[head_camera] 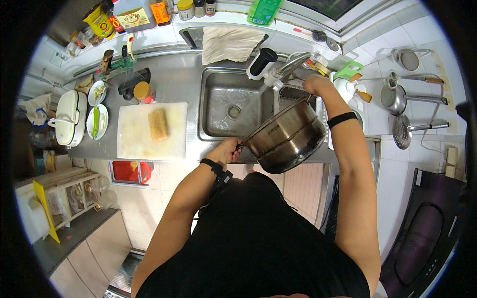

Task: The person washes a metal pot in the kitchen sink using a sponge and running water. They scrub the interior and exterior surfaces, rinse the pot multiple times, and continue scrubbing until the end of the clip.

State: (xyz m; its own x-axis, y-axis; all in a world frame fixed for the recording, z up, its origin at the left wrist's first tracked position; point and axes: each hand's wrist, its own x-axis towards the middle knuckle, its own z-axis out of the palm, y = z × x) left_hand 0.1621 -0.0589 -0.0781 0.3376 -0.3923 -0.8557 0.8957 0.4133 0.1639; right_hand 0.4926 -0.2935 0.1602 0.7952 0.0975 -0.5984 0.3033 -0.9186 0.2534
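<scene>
A large Supor stainless steel pot (285, 139) is held tilted over the sink's front right corner, its mouth facing away from me. My left hand (226, 151) grips the side handle at its near left. At the far right rim, my right hand (316, 85) is on the opposite side, with the fingers and that handle mostly hidden. Below the raised rim lies the stainless steel sink (218, 128), wet inside, with a round drain. The faucet (275, 76), fitted with a white and black attachment, stands behind the pot. The inside of the pot is out of sight.
Left of the sink, a brown block of food (158, 125) rests on a white cutting board (128, 130). Beyond it are a lidded jar (143, 93), a plate with a green pepper (95, 123) and a knife holder (121, 65). Ladles and a skimmer (401, 131) hang at right.
</scene>
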